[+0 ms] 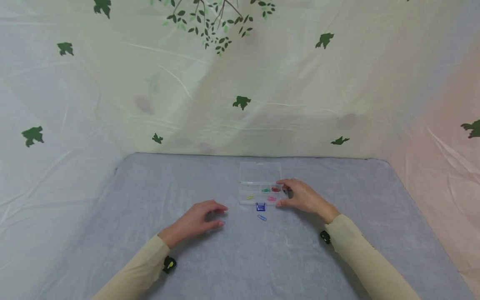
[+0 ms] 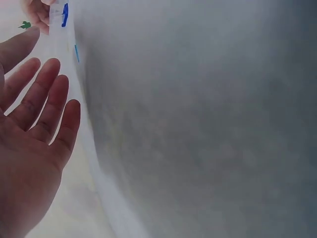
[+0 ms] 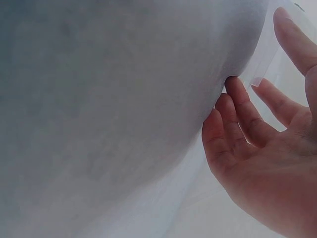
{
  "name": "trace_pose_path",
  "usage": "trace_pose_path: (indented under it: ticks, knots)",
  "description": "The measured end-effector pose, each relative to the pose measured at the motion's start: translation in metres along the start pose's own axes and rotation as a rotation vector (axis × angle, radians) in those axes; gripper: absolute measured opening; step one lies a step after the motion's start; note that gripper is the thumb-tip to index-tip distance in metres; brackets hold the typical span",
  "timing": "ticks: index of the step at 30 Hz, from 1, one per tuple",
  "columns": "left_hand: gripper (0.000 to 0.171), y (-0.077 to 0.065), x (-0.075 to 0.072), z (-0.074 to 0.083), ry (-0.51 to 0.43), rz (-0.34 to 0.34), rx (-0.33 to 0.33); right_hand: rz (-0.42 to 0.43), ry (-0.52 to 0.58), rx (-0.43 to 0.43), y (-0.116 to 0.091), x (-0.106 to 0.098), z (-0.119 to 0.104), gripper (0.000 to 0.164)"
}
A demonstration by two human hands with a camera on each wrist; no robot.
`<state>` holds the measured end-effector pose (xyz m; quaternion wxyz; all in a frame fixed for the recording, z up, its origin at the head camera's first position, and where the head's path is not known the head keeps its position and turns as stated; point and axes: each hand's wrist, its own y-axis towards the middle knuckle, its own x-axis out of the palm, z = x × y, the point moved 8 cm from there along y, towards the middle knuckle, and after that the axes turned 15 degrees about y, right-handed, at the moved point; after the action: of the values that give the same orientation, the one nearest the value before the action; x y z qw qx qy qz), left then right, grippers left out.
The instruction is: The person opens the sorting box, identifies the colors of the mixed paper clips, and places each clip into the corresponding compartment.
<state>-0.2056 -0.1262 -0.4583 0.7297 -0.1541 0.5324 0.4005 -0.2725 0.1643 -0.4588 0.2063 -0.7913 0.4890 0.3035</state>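
A clear plastic box lies on the grey cloth, its transparent lid folded back. Inside are a yellow paper clip, a green paper clip, pink clips and something red. A blue clasp-like piece sits at the box's front edge. Just in front, a blue paper clip lies on the cloth. My right hand holds the box's right end between thumb and fingers. To the left of the box, my left hand hovers with relaxed, parted fingers, holding nothing.
Grey cloth covers the table. Behind it hangs a pale curtain with green leaf prints, and more curtain hangs at both sides. A small black device is at the left wrist, another at the right.
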Motion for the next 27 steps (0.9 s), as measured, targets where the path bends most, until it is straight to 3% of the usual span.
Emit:
trace_pose_path:
  ticks: [17, 27]
  knots:
    - [0.019, 0.003, 0.003, -0.012, 0.049, -0.061, 0.018, 0.0, -0.005, -0.005, 0.002, 0.0, -0.001, 0.074]
    - [0.013, 0.008, 0.01, -0.016, 0.108, -0.132, -0.018, 0.004, 0.009, 0.011, 0.002, -0.001, 0.0, 0.075]
